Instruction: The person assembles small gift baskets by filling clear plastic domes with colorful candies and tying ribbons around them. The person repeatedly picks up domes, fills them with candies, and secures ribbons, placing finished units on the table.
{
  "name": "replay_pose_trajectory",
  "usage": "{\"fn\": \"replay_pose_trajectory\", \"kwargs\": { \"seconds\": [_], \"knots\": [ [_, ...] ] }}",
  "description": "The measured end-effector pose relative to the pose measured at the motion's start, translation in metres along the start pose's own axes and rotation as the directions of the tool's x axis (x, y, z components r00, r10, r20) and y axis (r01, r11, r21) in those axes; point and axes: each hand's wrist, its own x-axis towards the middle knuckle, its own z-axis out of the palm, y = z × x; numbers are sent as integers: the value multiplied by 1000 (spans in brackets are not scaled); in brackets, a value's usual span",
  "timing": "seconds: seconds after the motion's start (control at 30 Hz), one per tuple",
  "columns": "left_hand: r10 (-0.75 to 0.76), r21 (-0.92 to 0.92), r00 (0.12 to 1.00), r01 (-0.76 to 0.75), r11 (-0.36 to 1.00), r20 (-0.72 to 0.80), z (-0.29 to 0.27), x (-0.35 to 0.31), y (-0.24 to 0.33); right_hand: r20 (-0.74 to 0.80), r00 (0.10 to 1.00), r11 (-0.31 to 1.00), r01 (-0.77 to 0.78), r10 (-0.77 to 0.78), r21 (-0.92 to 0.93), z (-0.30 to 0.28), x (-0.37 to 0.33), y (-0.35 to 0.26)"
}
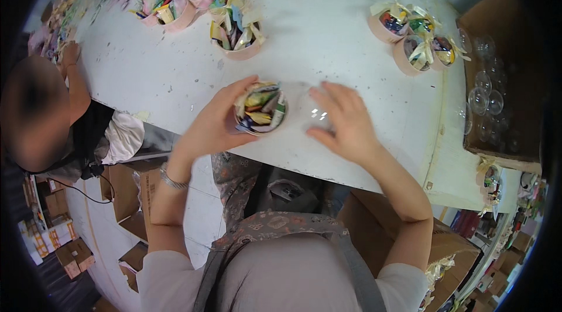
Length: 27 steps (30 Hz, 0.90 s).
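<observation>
Appears to be midway through lidding a filled cup point(260, 110), at the centre of the frame, over the near part of the table point(328, 60). Grips the cup from its left with the left hand point(213, 118), with fingers curved around the wall and thumb toward the lower side; cannot tell whether set down or slightly lifted. Holds what looks like a clear dome point(318, 114) just right of the cup, in the right hand point(348, 124), with fingers spread in an arc and thumb well apart; too blurred to judge how firmly pinched. Not yet joined. Likely calls next for bringing the dome level over the cup's mouth, tucking down raised packets and pressing evenly around.

Needs care at the front edge, close below the cup and slanting toward the lower right. Offers open room upward, between the pink cups point(182, 18) at upper left and the ribboned cups point(404, 63) at upper right. Meets a cardboard box point(497, 13) at the far right.
</observation>
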Motion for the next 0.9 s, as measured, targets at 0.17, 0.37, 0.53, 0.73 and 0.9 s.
{"fn": "replay_pose_trajectory", "kwargs": {
  "seconds": [0.17,0.37,0.53,0.73,0.9],
  "knots": [
    [13,356,963,86,931,-268,59,0,48,73,898,436,-280,434,855,-12,4,1],
    [9,363,967,86,928,-254,69,18,56,-115,965,713,-92,236,695,-1,10,-21],
    [-28,197,930,107,975,-366,82,25,49,-235,965,883,6,118,470,-4,11,-27],
    [-238,-224,953,194,955,-188,58,22,52,-177,975,884,-39,136,466,-2,2,-21],
    [-397,-505,909,286,815,-126,50,10,39,-95,985,881,-83,143,467,-12,12,-14]
  ]
}}
